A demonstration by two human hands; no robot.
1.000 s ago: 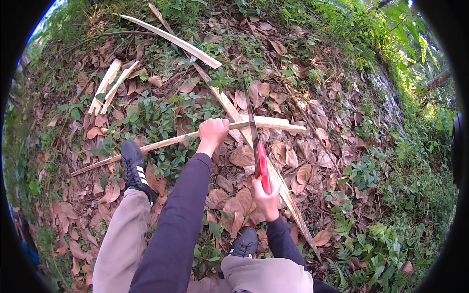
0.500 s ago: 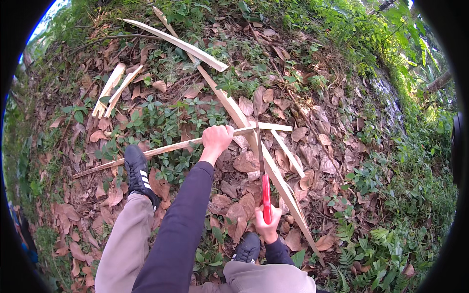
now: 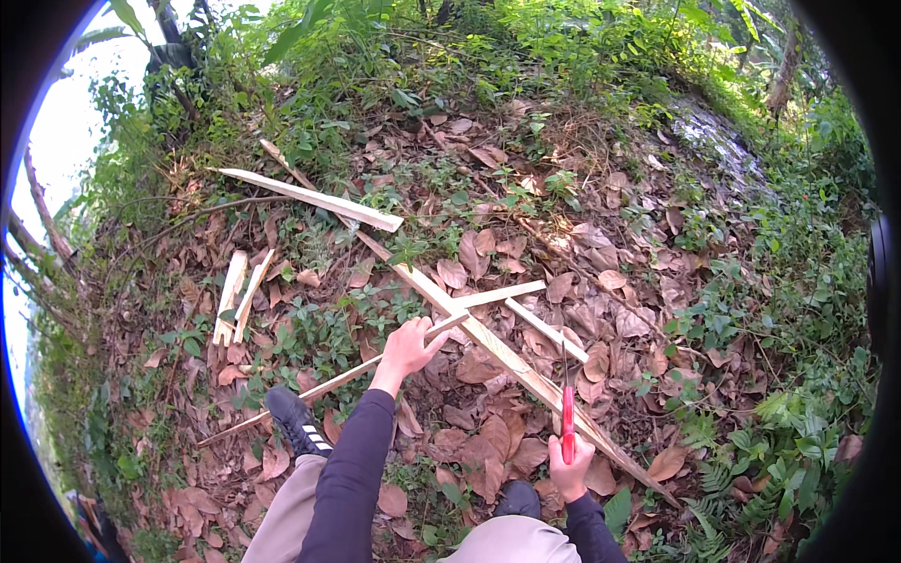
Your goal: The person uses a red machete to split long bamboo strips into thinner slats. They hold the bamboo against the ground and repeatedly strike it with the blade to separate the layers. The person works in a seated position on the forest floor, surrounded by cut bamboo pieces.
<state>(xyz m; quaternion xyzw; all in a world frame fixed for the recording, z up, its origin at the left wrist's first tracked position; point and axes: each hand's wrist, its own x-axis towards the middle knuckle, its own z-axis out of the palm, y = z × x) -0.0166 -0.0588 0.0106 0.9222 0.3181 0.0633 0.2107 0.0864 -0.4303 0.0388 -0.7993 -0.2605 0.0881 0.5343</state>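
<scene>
My left hand (image 3: pixel 405 349) is closed around a long thin wooden stick (image 3: pixel 324 388), near its right end. That end rests over a long wooden plank (image 3: pixel 511 361) lying diagonally on the ground. A short wooden piece (image 3: pixel 502 293) lies at the plank's far side, its near end beside the stick's end and apart from it. My right hand (image 3: pixel 571 469) grips the red handle of a handsaw (image 3: pixel 568 424). The saw's thin blade points away from me, above the lower part of the plank and clear of the stick.
Another short strip (image 3: pixel 549 330) lies right of the plank. Two short pieces (image 3: pixel 230 298) lie at the left, and a pointed stake (image 3: pixel 314 199) crosses the plank's far end. Dry leaves and low plants cover the sloping ground. My left shoe (image 3: pixel 296 422) is beside the stick.
The saw has moved right, away from the stick. The stick's right end has come apart from the short piece, and my left hand still holds the stick. The view has tilted up.
</scene>
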